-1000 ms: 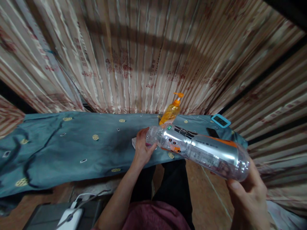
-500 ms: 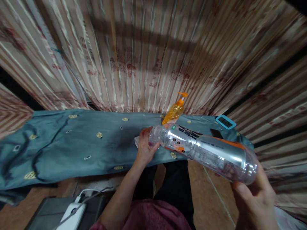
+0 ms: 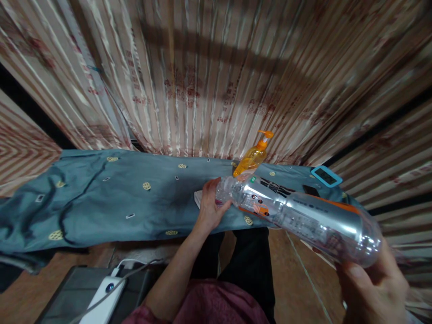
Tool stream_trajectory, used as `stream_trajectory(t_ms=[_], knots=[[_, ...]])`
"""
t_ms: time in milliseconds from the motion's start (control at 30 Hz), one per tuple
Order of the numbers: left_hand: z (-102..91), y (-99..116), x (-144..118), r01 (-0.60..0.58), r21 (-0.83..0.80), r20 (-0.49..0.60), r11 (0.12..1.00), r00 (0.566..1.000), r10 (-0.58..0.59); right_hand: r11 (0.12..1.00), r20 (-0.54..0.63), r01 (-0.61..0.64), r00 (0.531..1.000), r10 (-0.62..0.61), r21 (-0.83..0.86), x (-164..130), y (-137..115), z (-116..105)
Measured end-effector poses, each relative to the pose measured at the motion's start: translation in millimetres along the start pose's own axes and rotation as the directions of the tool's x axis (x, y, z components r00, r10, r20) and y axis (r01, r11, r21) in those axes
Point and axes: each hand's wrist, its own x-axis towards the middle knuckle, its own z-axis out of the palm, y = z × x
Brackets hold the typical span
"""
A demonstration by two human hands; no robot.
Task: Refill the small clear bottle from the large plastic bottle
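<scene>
A large clear plastic bottle (image 3: 303, 216) with a silver and orange label lies tilted across my view, its base toward me on the right. Around its narrower far end my left hand (image 3: 212, 206) is closed, fingers behind and thumb in front. At the base, my right hand (image 3: 374, 283) grips the bottle from below, with part of its fingers hidden behind the plastic. Just beyond the bottle stands an orange pump bottle (image 3: 252, 158), its lower part covered by the clear one. Under my left hand shows the corner of a flat white object (image 3: 197, 198), mostly hidden.
A teal patterned cloth (image 3: 111, 202) covers the long narrow surface before a pleated curtain (image 3: 209, 90). On its right lie a blue-framed digital clock (image 3: 326, 176) and a dark flat object (image 3: 310, 191). A white power bank (image 3: 103, 299) with a cable rests at lower left.
The whole scene has shifted slightly to the right in view. Both hands still hold the bottle, and its base end looks a little nearer and lower.
</scene>
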Motion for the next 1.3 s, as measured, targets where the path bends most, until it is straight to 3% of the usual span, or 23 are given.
stream_trajectory(t_ms=[267, 1300], knots=[[-0.2, 0, -1, 0.021, 0.001, 0.01, 1.0, 1.0, -0.021, 0.998, -0.019, -0.058, 0.998, 0.058, 0.007, -4, -9, 7], [1.6, -1, 0, 0.009, 0.002, 0.005, 1.0, 1.0, -0.009, 0.999, -0.035, 0.037, 0.999, -0.037, -0.025, 4, -12, 6]])
